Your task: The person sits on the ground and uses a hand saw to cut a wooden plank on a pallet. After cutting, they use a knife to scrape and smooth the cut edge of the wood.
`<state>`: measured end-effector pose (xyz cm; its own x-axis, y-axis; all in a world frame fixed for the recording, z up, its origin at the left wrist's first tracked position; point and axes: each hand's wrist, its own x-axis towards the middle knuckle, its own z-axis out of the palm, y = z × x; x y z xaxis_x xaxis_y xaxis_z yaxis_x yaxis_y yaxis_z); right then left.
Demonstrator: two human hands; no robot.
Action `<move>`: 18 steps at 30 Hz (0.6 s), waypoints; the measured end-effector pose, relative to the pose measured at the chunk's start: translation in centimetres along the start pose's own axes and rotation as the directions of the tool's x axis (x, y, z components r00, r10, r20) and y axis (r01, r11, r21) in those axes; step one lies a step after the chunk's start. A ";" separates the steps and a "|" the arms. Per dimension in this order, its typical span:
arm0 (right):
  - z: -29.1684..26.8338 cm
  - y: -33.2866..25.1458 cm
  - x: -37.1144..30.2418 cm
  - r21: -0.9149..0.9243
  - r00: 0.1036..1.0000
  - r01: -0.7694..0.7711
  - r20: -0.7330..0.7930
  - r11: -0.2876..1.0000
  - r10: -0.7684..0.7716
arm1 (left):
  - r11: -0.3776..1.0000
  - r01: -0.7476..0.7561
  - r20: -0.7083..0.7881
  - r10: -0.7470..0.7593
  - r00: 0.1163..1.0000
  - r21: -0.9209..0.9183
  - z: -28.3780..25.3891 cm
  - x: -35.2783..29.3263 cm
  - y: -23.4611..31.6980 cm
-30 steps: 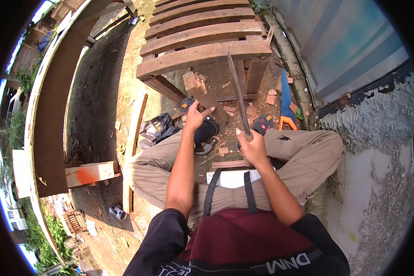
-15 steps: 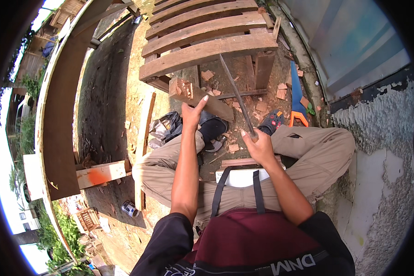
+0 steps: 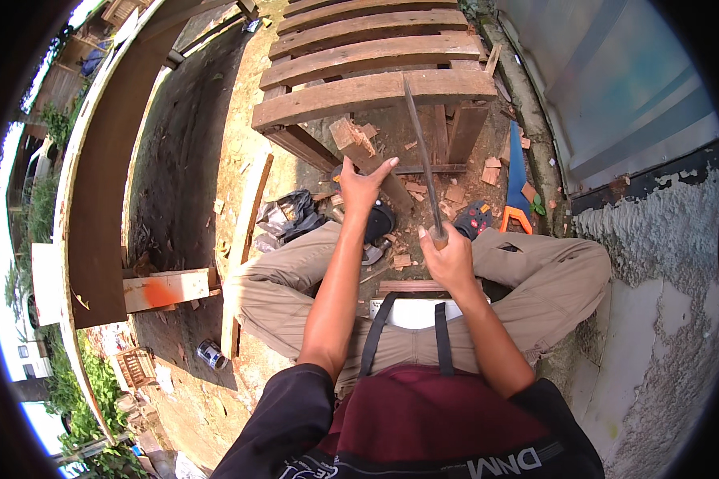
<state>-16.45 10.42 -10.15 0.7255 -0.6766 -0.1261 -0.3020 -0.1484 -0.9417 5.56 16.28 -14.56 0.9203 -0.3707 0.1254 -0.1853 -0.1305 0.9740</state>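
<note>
My left hand [image 3: 361, 190] is closed around a thick block of wood [image 3: 351, 137], thumb along its upper side. The block slants from far left to near right, and its far end is rough and chopped. My right hand [image 3: 450, 257] grips a machete [image 3: 424, 152] by its wooden handle. Its long dark blade points away from me, its tip overlapping the front slat of a slatted wooden bench [image 3: 375, 89] in the view. The blade stands to the right of the block, with a gap between them at this moment.
A blue handsaw with an orange handle [image 3: 518, 180] lies at right by the wall [image 3: 647, 239]. Wood chips [image 3: 455, 193] litter the ground around my feet. A black plastic bag [image 3: 294, 214], a long plank [image 3: 248, 247] and a can [image 3: 211, 353] are on the left.
My left hand has shifted right and turned the block to a steeper angle, its chopped end now farther right. The machete has stayed in my right hand, its blade a little more upright.
</note>
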 end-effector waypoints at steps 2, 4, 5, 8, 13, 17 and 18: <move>-0.3 -1.8 0.4 0.036 1.000 0.016 0.007 0.999 -0.017 | 0.996 0.018 0.016 -0.019 1.000 0.082 1.2 -0.9 1.8; -0.2 -3.6 0.9 0.072 0.996 0.083 -0.019 0.994 -0.082 | 0.990 0.026 0.046 -0.032 0.998 0.139 1.8 -1.8 3.0; 0.0 -4.1 1.3 0.085 0.996 0.085 -0.019 0.993 -0.084 | 0.985 0.029 0.059 -0.039 0.997 0.167 1.9 -2.2 3.4; 0.6 -4.2 3.0 0.066 0.988 0.147 -0.063 0.987 -0.143 | 0.982 0.049 0.072 -0.063 0.995 0.180 2.5 -3.1 3.1; 1.1 -4.6 4.2 0.062 0.969 0.241 -0.069 0.968 -0.237 | 0.981 0.007 0.056 -0.018 0.998 0.195 2.6 -3.5 -0.2; 1.5 -4.5 3.8 0.056 0.970 0.242 -0.026 0.969 -0.241 | 0.991 0.024 0.056 -0.032 0.998 0.130 2.5 -3.9 -1.2; 1.5 -4.5 3.8 0.041 0.976 0.219 -0.010 0.975 -0.219 | 0.993 0.037 0.065 -0.045 0.997 0.108 2.5 -4.0 -0.8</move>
<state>-11.41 9.58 -6.91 0.7678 -0.6349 0.0861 -0.1101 -0.2631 -0.9585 1.13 15.55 -16.31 0.9034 -0.4231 0.0693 -0.1868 -0.2430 0.9519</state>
